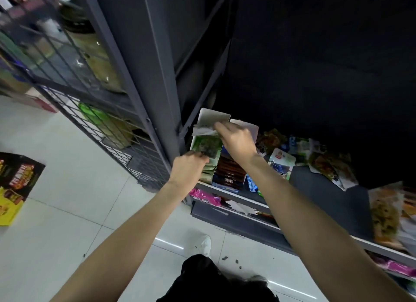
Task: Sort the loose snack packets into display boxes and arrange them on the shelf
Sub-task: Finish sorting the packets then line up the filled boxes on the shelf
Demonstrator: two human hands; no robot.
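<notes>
Green cardboard display box (206, 154), at left end of grey metal shelf (326, 189), beside blue-brown box (229, 169). Left hand (189, 166) grasps its front; right hand (236, 139) pinches its white flap (213, 118). Loose foil packets (324, 160) along shelf's back.

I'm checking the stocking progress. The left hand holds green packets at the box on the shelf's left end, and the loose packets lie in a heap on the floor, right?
Not quite. The head view shows the left hand on the green packets at the box, but the loose packets lie on the shelf to the right, not on the floor.
</notes>
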